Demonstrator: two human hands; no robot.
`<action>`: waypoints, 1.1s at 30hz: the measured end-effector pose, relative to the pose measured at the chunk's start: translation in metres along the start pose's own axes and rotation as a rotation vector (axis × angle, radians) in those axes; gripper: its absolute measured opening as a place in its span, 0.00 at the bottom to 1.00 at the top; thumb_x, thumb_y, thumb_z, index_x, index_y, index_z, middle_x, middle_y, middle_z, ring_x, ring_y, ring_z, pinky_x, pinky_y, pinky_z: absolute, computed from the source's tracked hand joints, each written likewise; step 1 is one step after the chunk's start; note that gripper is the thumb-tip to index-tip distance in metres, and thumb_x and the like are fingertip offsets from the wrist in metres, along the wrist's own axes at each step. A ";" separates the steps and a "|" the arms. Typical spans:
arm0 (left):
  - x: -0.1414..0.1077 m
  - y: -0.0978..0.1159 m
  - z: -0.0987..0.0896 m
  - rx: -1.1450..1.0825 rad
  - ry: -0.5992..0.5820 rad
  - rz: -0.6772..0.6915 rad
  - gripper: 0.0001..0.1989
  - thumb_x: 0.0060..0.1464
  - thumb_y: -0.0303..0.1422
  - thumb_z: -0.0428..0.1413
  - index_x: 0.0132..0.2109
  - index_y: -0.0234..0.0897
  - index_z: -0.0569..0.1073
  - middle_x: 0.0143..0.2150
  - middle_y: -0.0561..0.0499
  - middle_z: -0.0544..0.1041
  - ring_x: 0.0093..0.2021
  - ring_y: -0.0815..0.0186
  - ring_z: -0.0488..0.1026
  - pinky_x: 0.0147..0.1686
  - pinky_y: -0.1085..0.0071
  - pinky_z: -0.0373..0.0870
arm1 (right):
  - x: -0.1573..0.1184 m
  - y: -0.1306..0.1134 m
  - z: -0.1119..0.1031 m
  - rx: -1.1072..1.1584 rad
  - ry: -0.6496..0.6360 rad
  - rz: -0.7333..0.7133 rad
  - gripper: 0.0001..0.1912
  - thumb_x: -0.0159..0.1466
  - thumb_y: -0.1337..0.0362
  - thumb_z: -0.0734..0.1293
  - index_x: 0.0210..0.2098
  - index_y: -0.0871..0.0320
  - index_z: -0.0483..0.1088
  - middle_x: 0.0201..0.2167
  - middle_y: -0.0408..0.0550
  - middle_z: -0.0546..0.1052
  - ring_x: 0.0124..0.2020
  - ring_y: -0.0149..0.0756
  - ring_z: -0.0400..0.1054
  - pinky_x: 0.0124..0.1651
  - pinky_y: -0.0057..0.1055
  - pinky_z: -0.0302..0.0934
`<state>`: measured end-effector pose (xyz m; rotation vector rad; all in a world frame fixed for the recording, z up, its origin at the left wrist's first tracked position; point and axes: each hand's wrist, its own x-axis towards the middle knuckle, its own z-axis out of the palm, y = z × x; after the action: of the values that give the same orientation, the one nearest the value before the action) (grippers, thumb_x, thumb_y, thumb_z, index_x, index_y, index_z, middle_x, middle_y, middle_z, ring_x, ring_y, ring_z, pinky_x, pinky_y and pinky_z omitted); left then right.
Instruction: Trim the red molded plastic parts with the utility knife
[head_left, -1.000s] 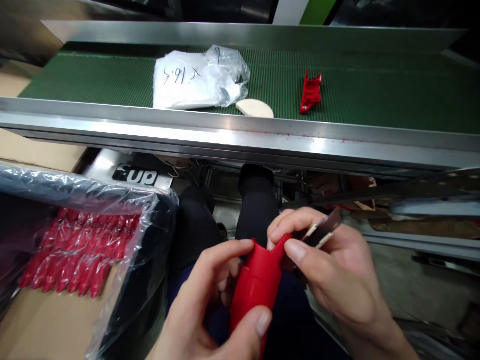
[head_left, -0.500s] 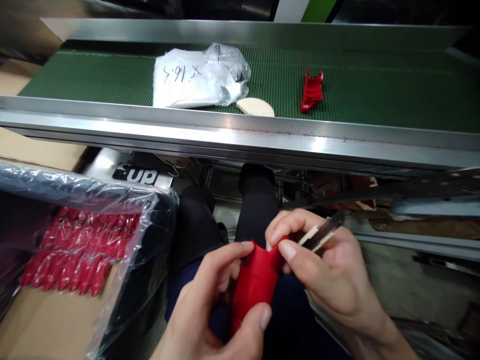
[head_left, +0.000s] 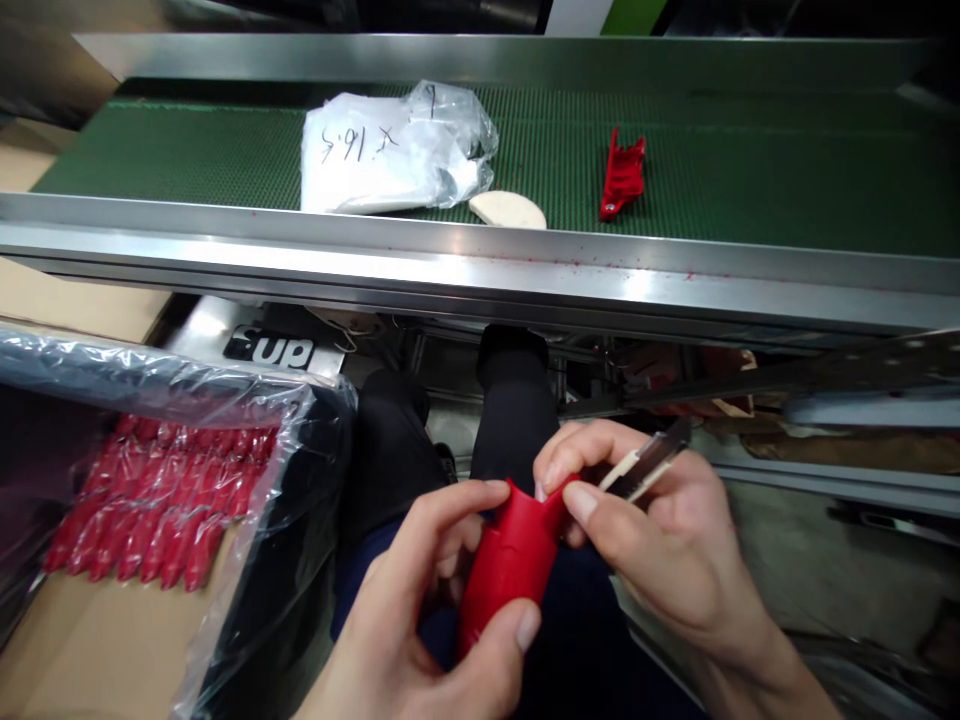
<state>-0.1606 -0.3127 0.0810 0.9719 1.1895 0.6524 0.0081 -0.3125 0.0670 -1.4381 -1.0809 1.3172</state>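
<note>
My left hand (head_left: 420,610) grips a red plastic part (head_left: 510,565) from below, thumb on its near side and index finger at its upper rim. My right hand (head_left: 652,545) pinches a small blade (head_left: 645,462) with a pale handle, its thumb and forefinger pressed against the part's top right edge. Both hands work over my lap, below the conveyor's steel rail (head_left: 480,265). A second red plastic part (head_left: 621,175) lies on the green belt (head_left: 750,170) at the upper right.
A plastic bag (head_left: 390,150) marked with handwriting and a pale oval piece (head_left: 508,209) lie on the belt. At the left, a cardboard box (head_left: 90,640) lined with clear plastic holds several rows of red parts (head_left: 150,510). My dark-clad legs (head_left: 517,410) are below.
The hands and red part have barely shifted; the right thumb slid slightly along the part's top edge. The view tilted down a little, so the belt items sit higher.
</note>
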 end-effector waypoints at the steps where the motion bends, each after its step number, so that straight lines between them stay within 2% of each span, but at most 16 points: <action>1: 0.000 0.000 0.000 0.011 0.004 -0.001 0.15 0.51 0.35 0.63 0.47 0.45 0.72 0.31 0.55 0.76 0.27 0.71 0.68 0.30 0.76 0.64 | 0.000 0.001 0.000 0.009 0.002 0.003 0.05 0.60 0.68 0.65 0.31 0.53 0.73 0.32 0.42 0.73 0.24 0.26 0.63 0.26 0.26 0.59; 4: 0.000 0.000 -0.002 0.043 0.021 -0.002 0.16 0.50 0.36 0.63 0.46 0.45 0.72 0.30 0.55 0.75 0.28 0.70 0.68 0.30 0.75 0.64 | -0.002 0.004 -0.002 0.071 -0.005 0.004 0.08 0.61 0.69 0.63 0.32 0.52 0.74 0.33 0.42 0.74 0.25 0.27 0.64 0.26 0.26 0.60; 7: 0.000 -0.001 -0.006 -0.007 -0.012 -0.063 0.19 0.49 0.39 0.64 0.47 0.44 0.72 0.31 0.53 0.74 0.28 0.69 0.68 0.30 0.74 0.65 | -0.003 0.007 -0.003 0.142 -0.036 0.021 0.11 0.64 0.69 0.62 0.34 0.52 0.75 0.31 0.44 0.74 0.24 0.27 0.64 0.25 0.25 0.59; 12: 0.001 -0.002 -0.009 -0.259 -0.145 -0.182 0.22 0.49 0.38 0.65 0.51 0.43 0.69 0.34 0.53 0.75 0.31 0.70 0.70 0.33 0.77 0.67 | -0.003 0.006 -0.004 0.222 -0.075 0.055 0.09 0.65 0.66 0.63 0.38 0.50 0.76 0.29 0.42 0.75 0.23 0.27 0.64 0.25 0.24 0.59; 17: 0.003 -0.001 -0.008 -0.463 -0.205 -0.260 0.23 0.49 0.36 0.66 0.51 0.43 0.69 0.36 0.53 0.75 0.29 0.75 0.68 0.27 0.83 0.64 | -0.005 0.006 -0.005 0.223 -0.059 0.106 0.07 0.64 0.62 0.65 0.39 0.53 0.75 0.30 0.43 0.74 0.23 0.27 0.63 0.25 0.25 0.59; 20: 0.003 0.000 -0.009 -0.487 -0.222 -0.304 0.24 0.48 0.37 0.67 0.51 0.42 0.69 0.36 0.53 0.75 0.26 0.77 0.66 0.24 0.84 0.62 | -0.005 0.007 -0.005 0.192 -0.053 0.120 0.09 0.64 0.60 0.65 0.39 0.54 0.75 0.28 0.44 0.73 0.23 0.28 0.62 0.25 0.26 0.59; 24: 0.004 0.000 -0.011 -0.527 -0.248 -0.327 0.25 0.49 0.36 0.67 0.52 0.43 0.69 0.38 0.52 0.74 0.27 0.77 0.66 0.25 0.84 0.63 | -0.005 0.007 -0.005 0.186 -0.062 0.123 0.10 0.64 0.59 0.65 0.40 0.54 0.75 0.27 0.44 0.72 0.23 0.29 0.62 0.25 0.26 0.59; 33: 0.005 -0.004 -0.012 -0.468 -0.252 -0.298 0.23 0.50 0.37 0.66 0.52 0.44 0.69 0.38 0.52 0.77 0.26 0.77 0.66 0.25 0.83 0.61 | -0.004 0.007 -0.006 0.202 -0.057 0.108 0.08 0.64 0.62 0.65 0.39 0.52 0.76 0.32 0.44 0.74 0.25 0.27 0.64 0.27 0.24 0.63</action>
<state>-0.1706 -0.3067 0.0744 0.4538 0.8795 0.5184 0.0140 -0.3179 0.0613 -1.3299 -0.8886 1.5068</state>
